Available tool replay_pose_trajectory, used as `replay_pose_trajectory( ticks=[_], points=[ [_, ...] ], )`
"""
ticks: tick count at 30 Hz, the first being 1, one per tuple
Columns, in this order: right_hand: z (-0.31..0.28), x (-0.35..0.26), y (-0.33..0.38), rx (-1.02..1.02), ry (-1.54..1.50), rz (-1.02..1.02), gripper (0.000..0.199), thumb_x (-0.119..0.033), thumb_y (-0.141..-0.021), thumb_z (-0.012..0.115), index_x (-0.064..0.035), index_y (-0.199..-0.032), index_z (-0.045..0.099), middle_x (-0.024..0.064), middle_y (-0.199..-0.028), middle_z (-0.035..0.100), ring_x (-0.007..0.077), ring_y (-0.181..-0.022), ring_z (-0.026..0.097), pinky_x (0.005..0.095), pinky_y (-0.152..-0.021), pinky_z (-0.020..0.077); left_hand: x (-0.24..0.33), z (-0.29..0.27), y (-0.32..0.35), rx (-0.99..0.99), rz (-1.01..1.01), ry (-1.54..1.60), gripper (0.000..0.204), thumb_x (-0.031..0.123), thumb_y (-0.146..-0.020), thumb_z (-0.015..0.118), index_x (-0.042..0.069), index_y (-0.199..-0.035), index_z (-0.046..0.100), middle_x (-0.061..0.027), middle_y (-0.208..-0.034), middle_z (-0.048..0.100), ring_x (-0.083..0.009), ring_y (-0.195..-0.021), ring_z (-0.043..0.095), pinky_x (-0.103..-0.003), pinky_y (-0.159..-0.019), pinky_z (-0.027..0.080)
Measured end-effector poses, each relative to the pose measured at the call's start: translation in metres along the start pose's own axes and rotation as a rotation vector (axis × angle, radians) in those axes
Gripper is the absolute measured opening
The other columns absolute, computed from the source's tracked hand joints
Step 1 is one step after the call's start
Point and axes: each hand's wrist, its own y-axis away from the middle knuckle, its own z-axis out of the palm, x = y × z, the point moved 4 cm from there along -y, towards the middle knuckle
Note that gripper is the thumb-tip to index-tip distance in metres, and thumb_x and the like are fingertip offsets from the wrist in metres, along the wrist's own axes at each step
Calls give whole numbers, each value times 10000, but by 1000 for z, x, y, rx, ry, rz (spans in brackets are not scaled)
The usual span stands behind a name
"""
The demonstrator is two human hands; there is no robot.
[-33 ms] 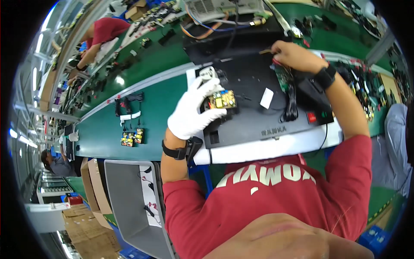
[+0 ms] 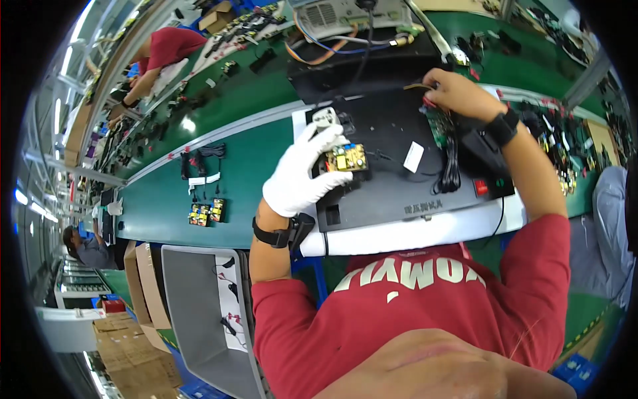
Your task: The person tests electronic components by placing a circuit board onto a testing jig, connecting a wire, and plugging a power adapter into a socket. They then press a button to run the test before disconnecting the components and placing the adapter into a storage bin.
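Observation:
My left hand [image 2: 299, 176], in a white glove with a black wrist strap, is closed around a small yellow circuit board [image 2: 347, 159] above the black test fixture [image 2: 399, 196]. A white plug-like part [image 2: 324, 118] sits at its fingertips. My bare right hand [image 2: 458, 93], wearing a black wristband, pinches thin wires at a green circuit board [image 2: 438, 126] on the fixture's far right. A bundle of black cable [image 2: 452, 166] lies next to that board.
A green conveyor belt [image 2: 252, 159] runs to the left, carrying small yellow boards [image 2: 206, 213] and black cables [image 2: 199, 159]. A grey bin [image 2: 193, 299] and cardboard boxes [image 2: 139, 346] stand at lower left. A person in red [image 2: 166, 50] works at the far left. A grey instrument [image 2: 352, 13] sits behind.

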Motion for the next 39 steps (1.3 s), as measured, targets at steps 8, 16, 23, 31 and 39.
replay_pose_trajectory(
  ticks=[8,16,23,31,39],
  points=[
    [11,-9,6,153,-101,-29,433,-399,-920,575,29,-966,619,116,-753,654,220,-645,623,329,-626,488,-3,2,3,-10,-67,107,713,85,-720,824,12,-1350,497,-163,-1314,553,-267,-1276,485,-391,-1106,321],
    [13,-9,5,168,103,-94,337,-322,-826,653,14,-847,675,164,-749,657,294,-677,643,382,-658,497,9,-2,-5,-62,182,-143,437,137,-694,830,75,-1097,673,-149,-1112,675,-312,-1185,557,-476,-1101,310],
    [-25,-51,43,774,-62,-216,138,-127,-845,629,-25,-928,671,115,-689,642,175,-619,630,294,-567,474,39,12,-17,14,246,-621,260,262,-659,835,122,-816,681,-118,-932,694,-290,-1045,623,-558,-1078,299],
    [-85,-98,152,551,-399,-642,444,-134,-843,628,30,-1252,577,24,-815,594,62,-695,513,191,-626,383,79,-16,0,370,237,-581,299,221,-670,857,113,-808,615,-59,-883,658,-285,-993,642,-584,-1083,284],
    [-29,-168,-47,-48,-592,-459,229,-178,-898,656,1,-1027,593,48,-925,618,119,-825,609,242,-765,519,4,-137,44,685,-482,-359,309,309,-791,772,50,-835,610,-95,-767,632,-236,-698,582,-337,-704,471]
  ],
)
